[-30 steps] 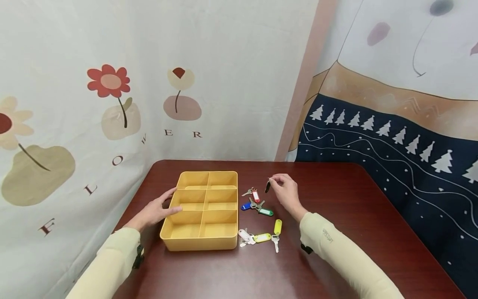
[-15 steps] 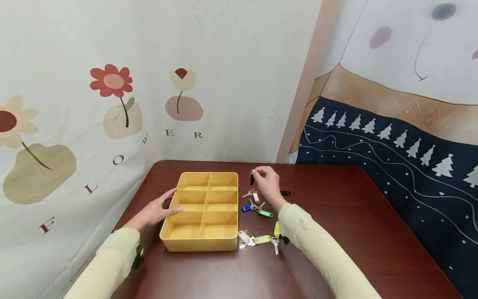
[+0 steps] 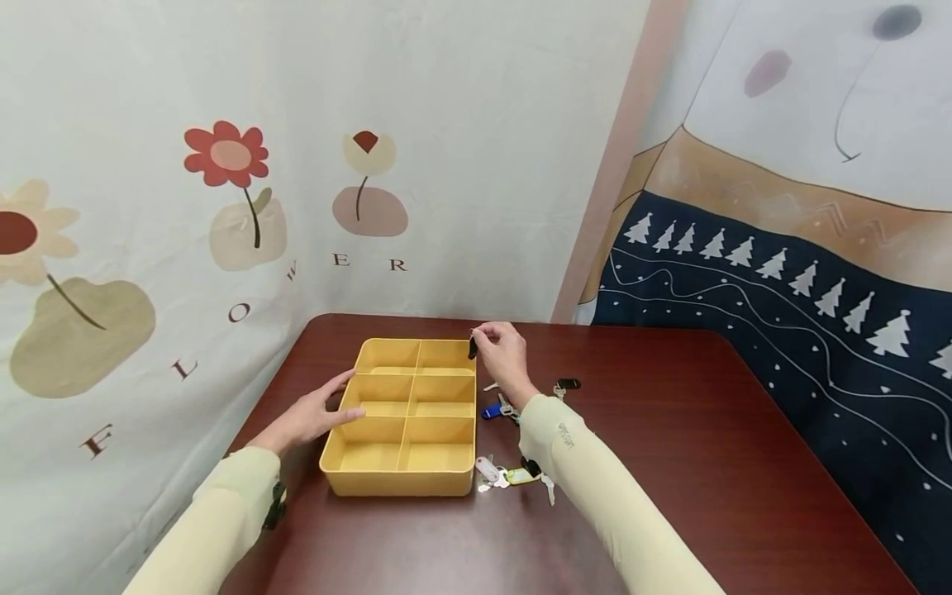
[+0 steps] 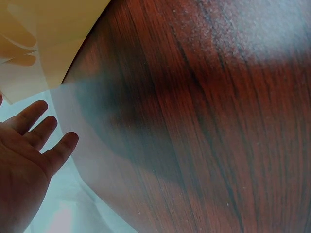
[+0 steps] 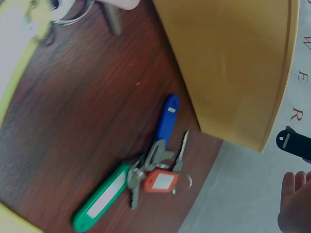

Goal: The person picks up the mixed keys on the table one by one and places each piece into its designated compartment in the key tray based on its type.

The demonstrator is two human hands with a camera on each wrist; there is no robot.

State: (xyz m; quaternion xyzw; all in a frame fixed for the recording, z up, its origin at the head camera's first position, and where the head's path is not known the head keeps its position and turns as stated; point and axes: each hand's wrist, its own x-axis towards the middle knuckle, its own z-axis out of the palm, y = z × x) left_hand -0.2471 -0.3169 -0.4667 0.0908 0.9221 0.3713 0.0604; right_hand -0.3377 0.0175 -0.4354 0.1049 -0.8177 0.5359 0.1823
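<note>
Holding a black tag, right fingers hover; left fingers, extended, touch yellow box.

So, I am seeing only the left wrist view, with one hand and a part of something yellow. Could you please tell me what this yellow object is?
Observer: In the head view it is a yellow box, divided inside into six.
Operator: Thank you. And the right hand, what does it do now?
Observer: The right hand holds a black tag near the far right corner of the box.
Operator: Is there also something lying beside the box, please?
Observer: Yes, the right wrist view shows a blue tag, a green tag and a red tag close together with keys on the table.
</note>
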